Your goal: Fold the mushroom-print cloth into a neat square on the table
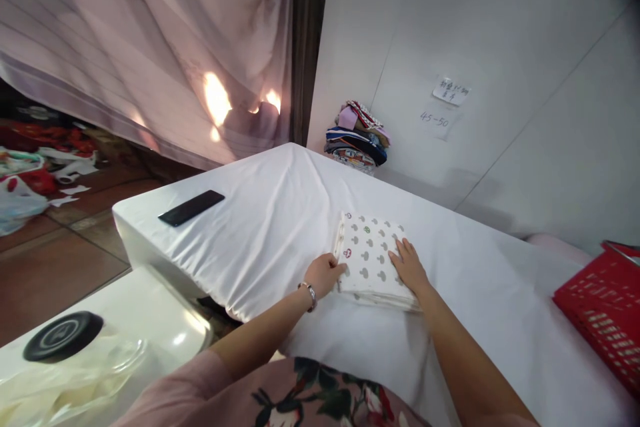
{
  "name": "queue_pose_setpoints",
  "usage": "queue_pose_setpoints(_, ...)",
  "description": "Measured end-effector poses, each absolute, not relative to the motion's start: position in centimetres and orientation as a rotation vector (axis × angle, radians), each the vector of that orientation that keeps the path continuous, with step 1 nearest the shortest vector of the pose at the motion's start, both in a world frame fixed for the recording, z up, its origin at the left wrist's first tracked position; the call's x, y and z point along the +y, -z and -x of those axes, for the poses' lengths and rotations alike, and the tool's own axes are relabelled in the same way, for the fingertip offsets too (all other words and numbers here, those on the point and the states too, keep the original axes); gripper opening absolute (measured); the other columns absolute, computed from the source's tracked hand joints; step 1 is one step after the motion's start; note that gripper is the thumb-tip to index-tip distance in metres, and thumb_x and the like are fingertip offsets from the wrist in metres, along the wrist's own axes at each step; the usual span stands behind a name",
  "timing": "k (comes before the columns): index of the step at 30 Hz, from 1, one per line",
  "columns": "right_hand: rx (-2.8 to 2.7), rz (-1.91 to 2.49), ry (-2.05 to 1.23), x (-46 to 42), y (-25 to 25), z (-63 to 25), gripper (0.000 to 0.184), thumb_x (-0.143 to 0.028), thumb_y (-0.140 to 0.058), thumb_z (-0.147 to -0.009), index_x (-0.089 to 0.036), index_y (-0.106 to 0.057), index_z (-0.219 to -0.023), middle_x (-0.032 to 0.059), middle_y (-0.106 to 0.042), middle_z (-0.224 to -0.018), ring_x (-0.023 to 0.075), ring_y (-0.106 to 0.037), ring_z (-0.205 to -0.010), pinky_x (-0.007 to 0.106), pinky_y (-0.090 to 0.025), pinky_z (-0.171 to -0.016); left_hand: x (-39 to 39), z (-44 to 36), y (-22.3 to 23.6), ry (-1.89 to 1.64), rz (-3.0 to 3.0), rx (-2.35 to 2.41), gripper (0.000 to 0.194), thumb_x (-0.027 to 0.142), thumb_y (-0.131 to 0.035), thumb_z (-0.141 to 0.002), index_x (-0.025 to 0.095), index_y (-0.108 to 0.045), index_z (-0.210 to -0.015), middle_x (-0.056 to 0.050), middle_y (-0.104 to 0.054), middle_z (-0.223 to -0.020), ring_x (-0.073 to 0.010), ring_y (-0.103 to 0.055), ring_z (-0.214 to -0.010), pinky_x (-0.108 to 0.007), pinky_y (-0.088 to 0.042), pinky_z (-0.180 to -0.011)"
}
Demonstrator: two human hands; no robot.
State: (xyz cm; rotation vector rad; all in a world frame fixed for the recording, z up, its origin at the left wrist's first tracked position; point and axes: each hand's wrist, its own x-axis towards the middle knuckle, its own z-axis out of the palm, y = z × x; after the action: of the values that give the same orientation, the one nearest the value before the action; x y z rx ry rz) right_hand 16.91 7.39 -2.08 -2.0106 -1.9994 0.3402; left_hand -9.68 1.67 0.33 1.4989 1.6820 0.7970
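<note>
A folded white cloth printed with grey mushroom shapes and a few coloured ones lies on the white-covered table in front of me. At its left edge, my left hand is closed, with thumb and fingers pinching the folded layers. A bracelet circles that wrist. My right hand rests flat on the cloth's right side, fingers stretched out. The cloth's lower edge shows several stacked layers.
A black phone lies on the table's left part. Folded clothes are stacked by the wall. To the right stands a red basket. At lower left, a black round lid sits beside a plastic bag. A curtain hangs behind.
</note>
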Motion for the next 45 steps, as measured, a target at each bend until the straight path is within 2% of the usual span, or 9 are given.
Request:
queue_pose_setpoints(4, -1.989, 1.991, -0.321, 7.6, 2.6, -17.1, 0.060, -0.051, -0.029, -0.087, -0.018, -0.034, -0.138, 0.0059, -0.019, -0.150, 0.0233, -0.011, -0.137, 0.041, -0.019, -0.109, 1.4, 9.8, -0.1, -0.826, -1.540, 1.781, 0.019, 0.032, -0.060, -0.070, 0.020, -0.046, -0.065, 0.002, -0.054, -0.065, -0.0123, -0.050, -0.062, -0.022, -0.032, -0.055)
queue_pose_setpoints(10, -1.998, 1.975, -0.291, 7.7, 2.7, -17.1, 0.060, -0.048, -0.030, -0.087, -0.014, -0.035, -0.136, 0.0093, -0.022, -0.148, 0.0241, -0.012, -0.137, 0.041, -0.020, -0.109, 1.1, 9.1, -0.7, -0.943, -1.536, 1.675, 0.009, 0.023, -0.057, -0.073, 0.020, -0.048, -0.072, 0.005, -0.053, -0.062, -0.0102, -0.048, -0.058, -0.021, -0.032, -0.054)
queue_pose_setpoints(16, -1.973, 1.992, -0.336, 7.3, 2.1, -16.7, 0.060, -0.050, -0.030, -0.087, -0.016, -0.034, -0.137, 0.0075, -0.020, -0.149, 0.0239, -0.011, -0.137, 0.041, -0.019, -0.109, 1.2, 9.1, -0.1, -0.873, -1.280, 1.586, 0.012, 0.022, -0.055, -0.076, 0.019, -0.046, -0.069, 0.007, -0.048, -0.053, -0.0075, -0.043, -0.044, -0.019, -0.031, -0.046)
queue_pose_setpoints(27, -1.985, 2.005, -0.348, 7.1, 2.1, -16.6, 0.062, -0.051, -0.028, -0.087, -0.015, -0.032, -0.138, 0.0069, -0.017, -0.150, 0.0240, -0.012, -0.137, 0.041, -0.021, -0.109, 1.0, 9.7, 0.5, -0.840, -1.531, 1.636, 0.008, 0.022, -0.053, -0.076, 0.019, -0.050, -0.070, 0.003, -0.056, -0.062, -0.0123, -0.053, -0.062, -0.022, -0.035, -0.058)
queue_pose_setpoints(31, -2.055, 2.012, -0.259, 7.0, 2.2, -16.7, 0.061, -0.048, -0.026, -0.088, -0.011, -0.034, -0.137, 0.0107, -0.020, -0.149, 0.0244, -0.014, -0.137, 0.042, -0.023, -0.107, 0.7, 9.7, 0.3, -0.809, -1.527, 1.647, 0.004, 0.023, -0.051, -0.078, 0.019, -0.052, -0.077, 0.002, -0.058, -0.063, -0.0138, -0.055, -0.065, -0.023, -0.035, -0.058)
queue_pose_setpoints(33, -2.121, 2.037, -0.172, 7.2, 2.1, -16.8, 0.059, -0.045, -0.027, -0.088, -0.011, -0.038, -0.134, 0.0130, -0.024, -0.147, 0.0255, -0.019, -0.135, 0.044, -0.026, -0.105, 0.4, 9.6, 0.3, -0.801, -1.530, 1.660, 0.005, 0.024, -0.051, -0.078, 0.020, -0.053, -0.080, 0.001, -0.060, -0.065, -0.0147, -0.056, -0.066, -0.023, -0.035, -0.058)
queue_pose_setpoints(36, -2.128, 2.129, 0.012, 8.0, 1.6, -16.3, 0.054, -0.046, -0.031, -0.085, -0.020, -0.043, -0.131, 0.0109, -0.031, -0.144, 0.0292, -0.024, -0.133, 0.055, -0.027, -0.101, 0.2, 9.5, 0.6, -0.795, -1.532, 1.677, 0.008, 0.025, -0.052, -0.077, 0.020, -0.055, -0.082, 0.000, -0.063, -0.069, -0.0159, -0.058, -0.070, -0.023, -0.036, -0.059)
queue_pose_setpoints(41, -2.300, 1.774, 0.069, 8.1, 1.5, -11.8, 0.059, -0.050, -0.030, -0.085, -0.021, -0.038, -0.136, 0.0085, -0.025, -0.147, 0.0263, -0.018, -0.136, 0.050, -0.024, -0.105, 0.1, 9.2, 1.5, -0.825, -1.488, 1.721, 0.012, 0.027, -0.053, -0.075, 0.022, -0.055, -0.086, -0.001, -0.065, -0.075, -0.0162, -0.058, -0.071, -0.024, -0.037, -0.060)
queue_pose_setpoints(45, -2.507, 1.557, -0.017, 6.4, 3.0, -8.5, 0.057, -0.051, -0.028, -0.087, -0.026, -0.035, -0.137, 0.0043, -0.027, -0.147, 0.0264, -0.020, -0.135, 0.052, -0.020, -0.106, -0.2, 9.3, 1.5, -0.809, -1.493, 1.720, 0.016, 0.030, -0.053, -0.075, 0.022, -0.056, -0.089, -0.002, -0.065, -0.078, -0.0163, -0.058, -0.072, -0.024, -0.039, -0.060)
